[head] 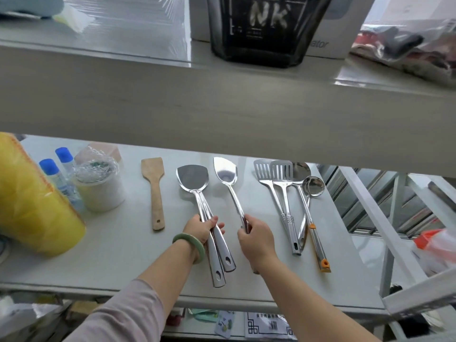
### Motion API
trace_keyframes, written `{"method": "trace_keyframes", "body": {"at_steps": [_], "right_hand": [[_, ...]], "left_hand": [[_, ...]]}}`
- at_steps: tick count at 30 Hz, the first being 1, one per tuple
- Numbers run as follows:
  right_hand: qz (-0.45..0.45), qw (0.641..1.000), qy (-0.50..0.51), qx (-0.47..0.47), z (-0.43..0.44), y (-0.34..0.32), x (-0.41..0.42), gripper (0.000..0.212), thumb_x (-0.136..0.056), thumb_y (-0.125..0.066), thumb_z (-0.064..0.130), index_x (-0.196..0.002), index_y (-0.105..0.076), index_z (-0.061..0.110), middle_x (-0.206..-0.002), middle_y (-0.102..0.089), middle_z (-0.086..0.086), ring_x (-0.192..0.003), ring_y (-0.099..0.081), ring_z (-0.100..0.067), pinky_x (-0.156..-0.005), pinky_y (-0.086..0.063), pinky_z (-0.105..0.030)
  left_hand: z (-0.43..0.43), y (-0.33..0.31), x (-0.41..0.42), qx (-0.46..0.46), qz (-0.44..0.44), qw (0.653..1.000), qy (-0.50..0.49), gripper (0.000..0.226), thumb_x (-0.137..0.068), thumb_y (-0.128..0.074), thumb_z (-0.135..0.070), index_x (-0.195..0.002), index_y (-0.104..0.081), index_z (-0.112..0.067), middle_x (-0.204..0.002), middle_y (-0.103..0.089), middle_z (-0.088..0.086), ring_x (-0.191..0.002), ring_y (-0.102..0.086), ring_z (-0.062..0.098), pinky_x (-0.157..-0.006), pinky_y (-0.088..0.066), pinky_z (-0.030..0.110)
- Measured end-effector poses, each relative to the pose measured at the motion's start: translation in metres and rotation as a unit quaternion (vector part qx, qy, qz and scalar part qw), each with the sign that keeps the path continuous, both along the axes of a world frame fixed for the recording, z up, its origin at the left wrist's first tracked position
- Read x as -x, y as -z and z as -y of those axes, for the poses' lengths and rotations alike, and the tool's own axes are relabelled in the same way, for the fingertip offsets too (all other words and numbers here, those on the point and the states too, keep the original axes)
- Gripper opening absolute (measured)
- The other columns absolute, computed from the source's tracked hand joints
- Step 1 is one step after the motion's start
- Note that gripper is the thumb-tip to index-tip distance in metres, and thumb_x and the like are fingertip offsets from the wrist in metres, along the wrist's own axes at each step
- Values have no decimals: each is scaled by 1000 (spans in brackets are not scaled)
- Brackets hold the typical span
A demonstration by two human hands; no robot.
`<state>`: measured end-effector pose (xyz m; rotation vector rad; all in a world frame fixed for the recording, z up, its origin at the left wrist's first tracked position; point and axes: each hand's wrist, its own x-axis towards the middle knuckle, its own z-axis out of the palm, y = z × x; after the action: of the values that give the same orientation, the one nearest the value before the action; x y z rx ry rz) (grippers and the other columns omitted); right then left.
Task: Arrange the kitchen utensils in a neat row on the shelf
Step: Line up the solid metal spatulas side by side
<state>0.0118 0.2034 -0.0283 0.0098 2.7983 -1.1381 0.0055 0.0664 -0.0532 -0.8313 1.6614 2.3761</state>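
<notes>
On the white shelf [118,253] a wooden spatula [154,191] lies alone at the left. My left hand [203,229], with a green bangle, grips the handles of two stacked steel turners [193,177]. My right hand [255,239] holds the handle of a pointed steel spatula [225,171] just to their right. Further right, a cluster lies overlapping: two slotted turners [274,172], a steel spoon [301,170] and a small ladle [313,186], one with an orange-tipped handle [324,264].
A yellow roll [29,206], two blue-capped bottles [58,169] and a plastic-wrapped white cup [98,188] stand at the shelf's left. An upper shelf board [222,107] overhangs the back. A white rack frame [394,233] stands at the right.
</notes>
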Motion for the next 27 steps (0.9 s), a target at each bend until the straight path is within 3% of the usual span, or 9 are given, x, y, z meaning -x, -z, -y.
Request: {"method": "trace_keyframes", "body": {"at_steps": [4,7,10,13,14,16,19,23,27], "right_hand": [[28,998,21,49,0,-11,-5,34,-89,-55,16,-122,-57,5,-111,-67,-16,-105,-60,-30,-90,-46,-35],[31,997,49,53,-8,-15,-1,32,-90,-54,18,-117,-58,2,-108,-66,-17,-104,-59,-32,-89,-45,-37],[43,996,69,42,-20,-16,8,33,-87,-52,15,-118,-57,4,-98,-62,-12,-94,-57,-29,-76,-43,-31],[48,994,82,50,-30,-16,16,45,-83,-48,11,-128,-50,4,-114,-59,-16,-100,-58,-28,-80,-49,-33],[44,995,79,52,-33,-15,18,43,-82,-47,9,-125,-52,6,-112,-58,-17,-95,-57,-27,-76,-49,-32],[35,996,79,25,-40,-11,22,14,-81,-45,5,-83,-56,13,-91,-53,-17,-75,-47,-25,-54,-36,-22],[18,996,86,-1,-51,-6,26,29,-81,-45,3,-60,-32,19,-81,-48,-14,-72,-40,-24,-52,-26,-24],[6,998,41,-41,-58,-5,25,12,-80,-44,3,-79,-54,9,-94,-58,-17,-89,-49,-29,-71,-32,-26],[-3,997,-13,-73,-63,-5,25,27,-80,-46,5,-102,-61,6,-106,-58,-13,-102,-49,-27,-79,-34,-25]], "left_hand": [[-17,-3,11,26,7,998,59,13,-90,-56,-7,-98,-50,1,-83,-67,16,-70,-69,23,-67,-58,38],[-33,-2,23,157,14,980,123,31,-86,-61,-17,-109,-55,2,-100,-69,20,-91,-67,34,-90,-52,49],[-51,-4,33,231,13,957,174,35,-86,-62,-20,-115,-56,-2,-113,-66,18,-103,-63,34,-96,-49,46],[-69,-9,41,254,19,947,194,40,-84,-62,-18,-120,-52,-4,-119,-63,17,-107,-61,31,-98,-47,44],[-75,-10,44,268,23,943,194,47,-83,-64,-20,-124,-47,-4,-123,-60,16,-110,-59,32,-99,-46,43],[-85,-11,49,291,36,937,191,61,-82,-65,-24,-132,-37,-5,-131,-53,16,-118,-53,33,-102,-43,41],[-101,-12,56,324,53,924,194,57,-86,-61,-25,-130,-34,-2,-129,-52,18,-116,-52,33,-93,-41,36],[-113,-18,65,385,56,898,203,39,-93,-45,-19,-126,-38,-2,-124,-55,20,-112,-54,34,-86,-42,35],[-116,-16,71,461,71,860,206,36,-91,-41,-25,-118,-49,-3,-127,-50,19,-114,-52,35,-96,-44,40]]}}
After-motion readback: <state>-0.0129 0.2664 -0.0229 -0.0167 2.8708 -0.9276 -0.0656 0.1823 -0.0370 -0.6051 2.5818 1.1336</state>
